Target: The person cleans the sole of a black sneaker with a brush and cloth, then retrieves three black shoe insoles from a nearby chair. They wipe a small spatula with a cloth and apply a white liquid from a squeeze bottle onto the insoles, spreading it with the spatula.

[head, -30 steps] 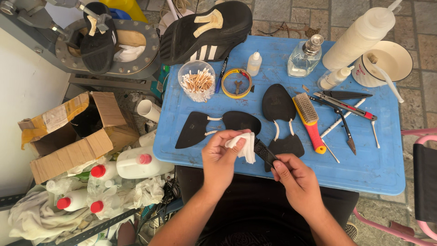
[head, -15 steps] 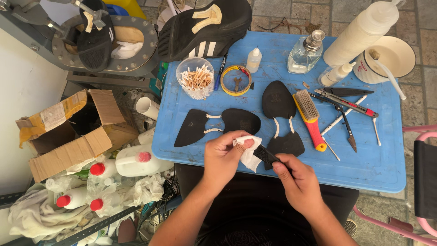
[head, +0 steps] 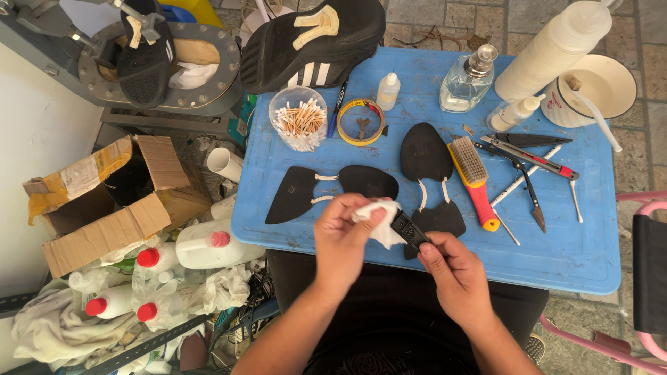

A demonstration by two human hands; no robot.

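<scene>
My left hand (head: 345, 239) presses a crumpled white cloth (head: 381, 218) against a small black piece (head: 408, 228). My right hand (head: 455, 272) pinches the near end of that piece. Both hands are over the near edge of the blue table (head: 570, 253). Just beyond them lie two black sole halves joined by white strips (head: 330, 187) and another black sole pair (head: 425, 153).
On the table stand a tub of cotton swabs (head: 300, 118), a yellow tape ring (head: 361, 122), a brush with a red-and-yellow handle (head: 476, 182), cutting tools (head: 531, 156), bottles (head: 470, 81) and a black shoe (head: 313, 42). A cardboard box (head: 111, 201) and white jugs (head: 208, 243) sit to the left.
My hands have shifted slightly; the left hand with the cloth has slid along the black piece toward the right hand.
</scene>
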